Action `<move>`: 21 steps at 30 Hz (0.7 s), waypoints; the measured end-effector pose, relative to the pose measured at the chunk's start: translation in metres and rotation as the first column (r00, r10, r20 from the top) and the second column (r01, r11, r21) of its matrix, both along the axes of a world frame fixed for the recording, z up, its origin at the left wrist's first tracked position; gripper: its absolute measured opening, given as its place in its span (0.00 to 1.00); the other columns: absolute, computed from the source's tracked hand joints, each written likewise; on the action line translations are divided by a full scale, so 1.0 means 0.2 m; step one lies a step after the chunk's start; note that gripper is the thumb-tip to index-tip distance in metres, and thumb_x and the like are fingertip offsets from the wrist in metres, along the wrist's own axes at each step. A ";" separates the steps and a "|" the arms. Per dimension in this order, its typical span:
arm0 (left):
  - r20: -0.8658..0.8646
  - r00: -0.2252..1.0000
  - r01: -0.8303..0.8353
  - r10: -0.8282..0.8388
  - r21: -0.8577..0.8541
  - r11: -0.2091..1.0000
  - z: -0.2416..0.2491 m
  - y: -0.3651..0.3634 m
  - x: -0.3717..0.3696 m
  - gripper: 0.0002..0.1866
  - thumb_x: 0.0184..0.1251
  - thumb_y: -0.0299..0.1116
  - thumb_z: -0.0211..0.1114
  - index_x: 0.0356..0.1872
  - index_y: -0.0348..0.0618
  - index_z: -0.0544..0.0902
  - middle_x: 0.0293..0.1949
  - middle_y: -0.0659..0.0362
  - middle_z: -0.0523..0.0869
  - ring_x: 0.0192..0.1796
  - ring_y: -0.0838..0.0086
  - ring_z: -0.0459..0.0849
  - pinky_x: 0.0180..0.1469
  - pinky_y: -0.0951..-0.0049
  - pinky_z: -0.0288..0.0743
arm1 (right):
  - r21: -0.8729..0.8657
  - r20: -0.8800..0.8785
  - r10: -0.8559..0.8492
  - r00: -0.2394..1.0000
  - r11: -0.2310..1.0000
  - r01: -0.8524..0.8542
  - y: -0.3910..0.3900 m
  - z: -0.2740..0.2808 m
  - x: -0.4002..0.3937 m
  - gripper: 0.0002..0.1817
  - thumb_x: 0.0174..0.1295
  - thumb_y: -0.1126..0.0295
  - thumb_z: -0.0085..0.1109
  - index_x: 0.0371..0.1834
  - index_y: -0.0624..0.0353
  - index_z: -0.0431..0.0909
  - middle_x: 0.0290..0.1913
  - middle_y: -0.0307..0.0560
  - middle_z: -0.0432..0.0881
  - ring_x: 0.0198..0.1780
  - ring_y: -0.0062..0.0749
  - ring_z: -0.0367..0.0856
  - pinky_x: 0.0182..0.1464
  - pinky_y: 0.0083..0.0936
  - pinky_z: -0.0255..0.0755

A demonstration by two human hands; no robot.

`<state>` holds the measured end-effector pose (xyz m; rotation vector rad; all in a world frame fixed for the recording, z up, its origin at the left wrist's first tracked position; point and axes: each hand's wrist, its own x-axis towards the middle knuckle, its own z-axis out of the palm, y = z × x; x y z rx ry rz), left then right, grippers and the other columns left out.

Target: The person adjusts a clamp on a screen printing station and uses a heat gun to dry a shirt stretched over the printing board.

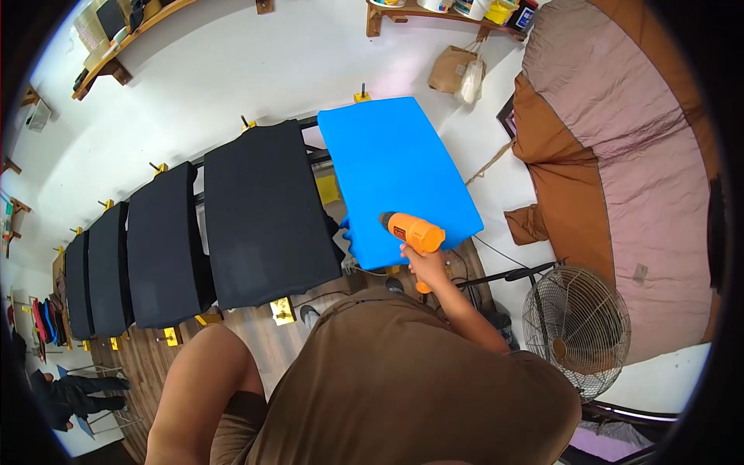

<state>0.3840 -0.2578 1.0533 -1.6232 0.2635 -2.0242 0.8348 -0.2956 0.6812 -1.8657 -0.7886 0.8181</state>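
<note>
While the right hand (425, 266) wraps a heat gun (417, 231) — left hand unseen — warming the blue cloth (399, 159) seems underway, calling for even sweeps.

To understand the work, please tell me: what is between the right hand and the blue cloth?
The orange gun-shaped tool, gripped by the right hand, its dark nozzle over the blue cloth. The head view shows this.

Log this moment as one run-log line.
right hand: grips orange heat gun | nozzle: over blue-covered board | alongside: black-covered boards | left hand: out of view
</note>
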 end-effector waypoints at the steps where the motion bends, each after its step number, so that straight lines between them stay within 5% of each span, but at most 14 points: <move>1: -0.013 1.000 -0.001 0.001 -0.009 1.000 -0.01 -0.02 -0.02 0.32 0.83 0.58 0.54 0.69 0.39 0.77 0.74 0.49 0.76 0.75 0.51 0.73 0.77 0.37 0.61 | -0.080 -0.251 -0.022 0.968 0.997 0.002 0.01 0.01 0.00 0.22 0.64 0.62 0.75 0.54 0.65 0.83 0.46 0.51 0.91 0.54 0.43 0.91 0.51 0.39 0.82; 2: -0.028 1.000 -0.001 0.001 -0.019 1.000 0.00 -0.04 -0.05 0.32 0.83 0.58 0.54 0.69 0.39 0.77 0.74 0.49 0.76 0.75 0.52 0.72 0.77 0.37 0.60 | -0.085 -0.255 -0.015 0.967 0.996 -0.007 0.01 -0.03 0.00 0.22 0.64 0.62 0.75 0.54 0.65 0.83 0.46 0.51 0.91 0.54 0.43 0.91 0.51 0.39 0.82; 4: -0.052 0.999 0.000 -0.002 -0.030 1.000 0.00 -0.06 -0.02 0.32 0.83 0.58 0.54 0.69 0.39 0.77 0.74 0.49 0.76 0.75 0.52 0.72 0.77 0.37 0.60 | 0.167 0.311 0.013 0.950 0.984 -0.068 0.04 -0.09 -0.01 0.17 0.68 0.63 0.72 0.51 0.64 0.84 0.41 0.46 0.91 0.40 0.33 0.91 0.39 0.33 0.83; 5: -0.061 0.998 0.008 -0.010 -0.029 1.000 0.00 -0.06 -0.05 0.32 0.83 0.58 0.54 0.69 0.39 0.77 0.75 0.49 0.76 0.75 0.52 0.72 0.77 0.37 0.60 | 0.173 0.312 0.011 0.950 0.983 -0.068 0.06 -0.10 0.01 0.17 0.68 0.63 0.72 0.51 0.64 0.84 0.41 0.46 0.91 0.40 0.33 0.91 0.39 0.33 0.83; 7: -0.082 0.996 0.031 -0.033 -0.033 0.999 0.01 -0.04 0.03 0.32 0.83 0.58 0.54 0.69 0.39 0.77 0.75 0.49 0.76 0.75 0.52 0.72 0.77 0.38 0.60 | 0.016 -0.164 0.039 0.986 0.999 -0.037 0.10 -0.06 0.01 0.16 0.68 0.63 0.72 0.50 0.63 0.84 0.39 0.43 0.90 0.36 0.31 0.90 0.36 0.32 0.82; 8: -0.091 0.995 0.043 -0.046 -0.036 0.998 0.03 -0.02 0.06 0.32 0.83 0.58 0.53 0.69 0.39 0.77 0.75 0.49 0.76 0.76 0.52 0.72 0.77 0.38 0.60 | 0.019 -0.164 0.034 0.986 0.999 -0.032 0.11 -0.08 0.01 0.16 0.68 0.63 0.72 0.50 0.63 0.84 0.39 0.43 0.90 0.36 0.31 0.90 0.36 0.32 0.82; 10: -0.106 0.992 0.067 -0.071 -0.046 0.997 0.05 0.00 0.11 0.33 0.83 0.58 0.53 0.70 0.39 0.77 0.75 0.49 0.75 0.76 0.52 0.72 0.77 0.38 0.60 | 0.187 0.424 0.040 0.905 0.974 -0.131 0.15 -0.12 -0.01 0.15 0.69 0.64 0.72 0.49 0.63 0.83 0.39 0.42 0.90 0.36 0.30 0.89 0.37 0.32 0.82; 11: -0.112 0.990 0.079 -0.084 -0.051 0.996 0.06 0.01 0.14 0.33 0.83 0.58 0.53 0.70 0.39 0.77 0.75 0.49 0.75 0.76 0.52 0.72 0.78 0.38 0.60 | 0.187 0.428 0.035 0.903 0.974 -0.127 0.16 -0.12 0.01 0.15 0.69 0.64 0.72 0.49 0.63 0.83 0.39 0.42 0.90 0.36 0.30 0.89 0.37 0.32 0.82; 13: -0.128 0.985 0.105 -0.112 -0.060 0.993 0.04 0.03 0.06 0.33 0.83 0.58 0.53 0.70 0.39 0.77 0.75 0.49 0.75 0.76 0.52 0.72 0.78 0.38 0.60 | -0.076 -0.242 0.061 0.969 0.994 -0.081 0.20 0.03 -0.01 0.15 0.67 0.65 0.73 0.49 0.64 0.83 0.40 0.45 0.91 0.44 0.35 0.91 0.43 0.36 0.83; 14: -0.140 0.982 0.118 -0.126 -0.068 0.991 0.05 0.05 0.01 0.33 0.83 0.58 0.53 0.70 0.39 0.77 0.75 0.49 0.75 0.76 0.52 0.72 0.78 0.38 0.59 | -0.078 -0.243 0.055 0.968 0.994 -0.076 0.21 -0.01 -0.03 0.15 0.67 0.65 0.73 0.49 0.64 0.83 0.40 0.45 0.91 0.44 0.35 0.91 0.43 0.36 0.83; 16: -0.159 0.975 0.141 -0.153 -0.082 0.987 0.07 0.07 0.03 0.33 0.83 0.58 0.53 0.70 0.39 0.77 0.75 0.49 0.75 0.76 0.52 0.71 0.78 0.38 0.59 | 0.271 0.316 0.030 0.948 0.955 -0.121 0.23 -0.09 -0.06 0.12 0.69 0.68 0.70 0.49 0.64 0.82 0.38 0.44 0.90 0.40 0.27 0.90 0.40 0.32 0.81; 17: -0.167 0.972 0.154 -0.168 -0.092 0.984 0.07 0.08 0.07 0.33 0.83 0.59 0.53 0.70 0.39 0.77 0.76 0.49 0.75 0.76 0.53 0.71 0.78 0.38 0.59 | 0.267 0.316 0.025 0.948 0.957 -0.115 0.23 -0.12 -0.05 0.12 0.69 0.68 0.70 0.49 0.64 0.82 0.38 0.44 0.90 0.40 0.27 0.90 0.40 0.32 0.81; 19: -0.181 0.966 0.165 -0.184 -0.114 0.980 0.08 0.08 0.14 0.33 0.82 0.59 0.53 0.70 0.39 0.77 0.76 0.49 0.75 0.76 0.53 0.71 0.78 0.38 0.59 | 0.067 0.070 0.130 0.989 0.989 -0.135 0.25 -0.12 -0.03 0.16 0.65 0.64 0.73 0.49 0.64 0.84 0.42 0.54 0.91 0.46 0.45 0.93 0.44 0.41 0.83; 21: -0.200 0.963 0.155 -0.180 -0.135 0.979 0.08 0.07 0.13 0.33 0.82 0.59 0.53 0.70 0.39 0.77 0.76 0.49 0.74 0.76 0.53 0.71 0.78 0.38 0.59 | 0.065 0.012 0.142 0.990 0.988 -0.142 0.26 -0.12 -0.05 0.16 0.64 0.64 0.73 0.49 0.64 0.84 0.42 0.54 0.91 0.46 0.45 0.93 0.45 0.41 0.83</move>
